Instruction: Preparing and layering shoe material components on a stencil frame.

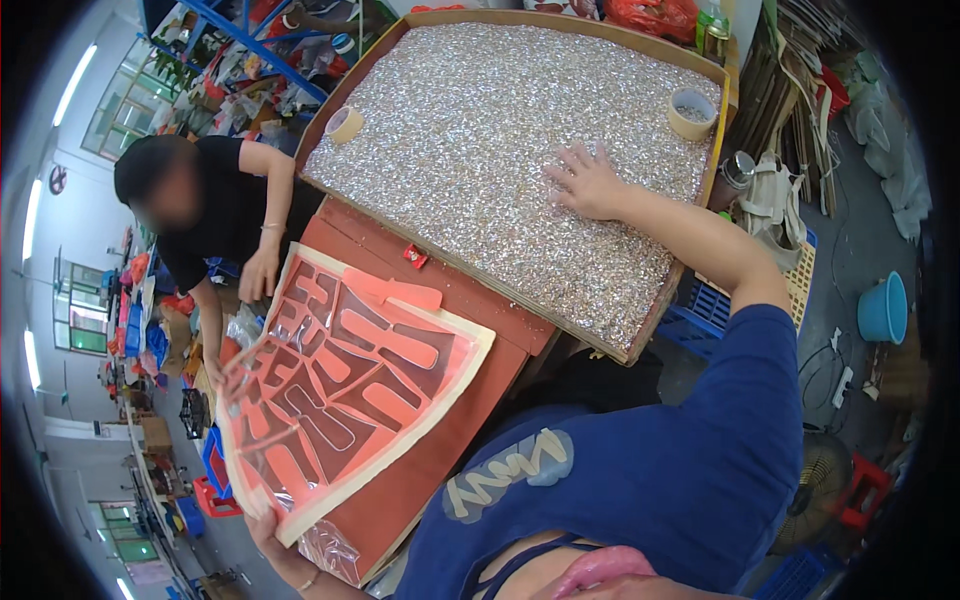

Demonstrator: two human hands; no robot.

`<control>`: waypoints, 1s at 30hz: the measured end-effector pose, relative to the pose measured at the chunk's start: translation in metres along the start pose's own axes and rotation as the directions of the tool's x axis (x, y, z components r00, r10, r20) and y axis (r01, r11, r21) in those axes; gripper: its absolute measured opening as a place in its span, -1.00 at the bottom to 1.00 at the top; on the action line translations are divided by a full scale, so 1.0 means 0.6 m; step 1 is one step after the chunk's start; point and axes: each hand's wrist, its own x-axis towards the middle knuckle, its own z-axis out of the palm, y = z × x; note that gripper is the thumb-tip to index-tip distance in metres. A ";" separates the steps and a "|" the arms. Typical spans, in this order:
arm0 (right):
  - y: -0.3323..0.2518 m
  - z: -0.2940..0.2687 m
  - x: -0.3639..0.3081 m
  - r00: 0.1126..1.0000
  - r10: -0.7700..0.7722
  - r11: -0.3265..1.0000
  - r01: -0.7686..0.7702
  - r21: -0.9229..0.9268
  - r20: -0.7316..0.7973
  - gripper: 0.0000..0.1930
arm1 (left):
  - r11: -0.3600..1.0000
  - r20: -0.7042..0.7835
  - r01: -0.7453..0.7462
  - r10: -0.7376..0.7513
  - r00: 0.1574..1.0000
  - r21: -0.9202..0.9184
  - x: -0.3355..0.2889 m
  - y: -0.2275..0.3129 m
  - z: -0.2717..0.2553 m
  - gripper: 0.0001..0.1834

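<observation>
Your left hand grips the sheet by its near-left corner, fingers closed. Your right hand: fingers spread, gripping nothing, on glitter toward right edge of tray.

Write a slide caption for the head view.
Left hand gripping a pale-edged patterned sheet, right hand spread on glittering flakes in a shallow tray, a co-worker across the sheet.

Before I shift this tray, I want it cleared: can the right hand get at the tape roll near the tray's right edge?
Probably yes: the right hand, spread on the silvery flakes, looks empty, and only loose flakes lie between it and the tape roll.
</observation>
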 end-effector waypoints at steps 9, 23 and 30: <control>-0.206 -0.118 -0.096 0.766 -0.491 0.655 0.639 0.404 -0.416 -0.35 | 0.976 0.464 -0.214 0.212 0.860 -0.048 0.080 0.143 0.226 -0.43; -0.026 -0.183 -0.070 0.754 0.208 0.867 0.153 0.474 -0.623 -0.81 | 0.836 0.849 -0.538 0.359 0.387 -0.108 0.176 0.055 0.729 -0.44; 0.174 -0.048 0.023 0.743 0.516 0.820 -0.284 0.497 -0.426 -0.55 | 0.408 0.808 -0.736 -0.009 0.589 0.540 0.210 -0.234 0.775 -0.07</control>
